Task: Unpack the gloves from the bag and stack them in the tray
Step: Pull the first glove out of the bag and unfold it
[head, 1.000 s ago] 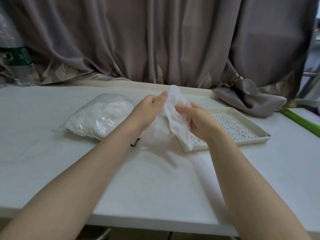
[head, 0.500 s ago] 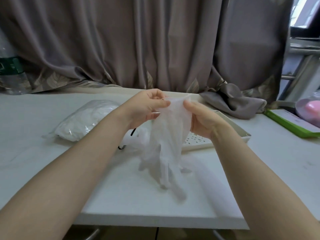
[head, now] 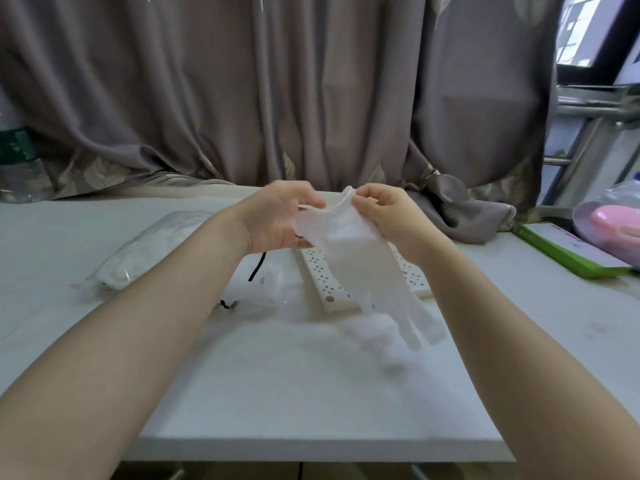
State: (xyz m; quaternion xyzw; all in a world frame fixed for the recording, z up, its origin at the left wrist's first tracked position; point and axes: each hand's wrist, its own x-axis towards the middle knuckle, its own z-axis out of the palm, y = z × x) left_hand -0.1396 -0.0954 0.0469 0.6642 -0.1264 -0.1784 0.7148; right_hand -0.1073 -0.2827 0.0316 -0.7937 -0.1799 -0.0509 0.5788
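Head view: my left hand [head: 277,220] and right hand [head: 384,216] pinch one glove [head: 360,268] by its cuff above the tray [head: 323,289], which looks empty where visible, bag [head: 145,251] left of it full — barely started.

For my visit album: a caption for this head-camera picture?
Both hands, left and right, hold a clear glove by its cuff above the perforated tray.

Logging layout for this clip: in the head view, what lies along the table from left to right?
Bottle → bag → left hand → glove → right hand → green board → pink item.
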